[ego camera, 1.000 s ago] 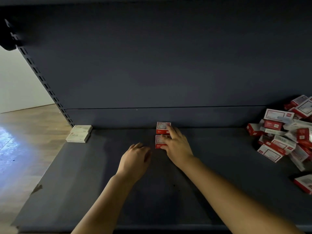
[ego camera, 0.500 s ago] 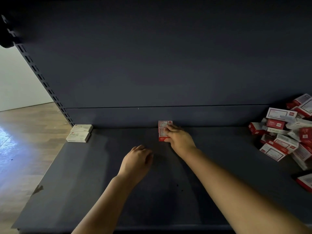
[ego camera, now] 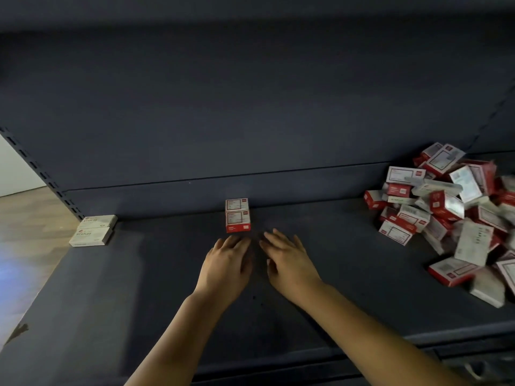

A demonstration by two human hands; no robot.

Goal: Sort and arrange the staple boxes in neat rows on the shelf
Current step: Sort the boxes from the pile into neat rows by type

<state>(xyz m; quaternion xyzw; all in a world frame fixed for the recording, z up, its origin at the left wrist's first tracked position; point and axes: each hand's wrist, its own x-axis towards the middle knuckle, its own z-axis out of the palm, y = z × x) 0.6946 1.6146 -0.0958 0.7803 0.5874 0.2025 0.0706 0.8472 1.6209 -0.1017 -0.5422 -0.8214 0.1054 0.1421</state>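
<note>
Two red and white staple boxes (ego camera: pixel 237 215) lie one behind the other against the back wall, mid-shelf. My left hand (ego camera: pixel 227 264) hovers just in front of them, fingers relaxed, holding nothing. My right hand (ego camera: pixel 287 260) lies beside it, fingers spread and empty, a little to the right of the boxes. Two pale cream staple boxes (ego camera: pixel 94 229) lie in a short row at the far left corner. A jumbled heap of red and white boxes (ego camera: pixel 446 207) covers the right end of the dark shelf (ego camera: pixel 111 302).
The dark back panel (ego camera: pixel 250 107) rises behind the shelf. A slotted upright (ego camera: pixel 41 174) runs along the left side, with wooden floor (ego camera: pixel 25 218) beyond it. The shelf's front lip (ego camera: pixel 278 369) crosses under my forearms.
My right hand pushed the nearer red box back against the other one, then let go and drew back. My left hand moved forward beside it. The camera swung right.
</note>
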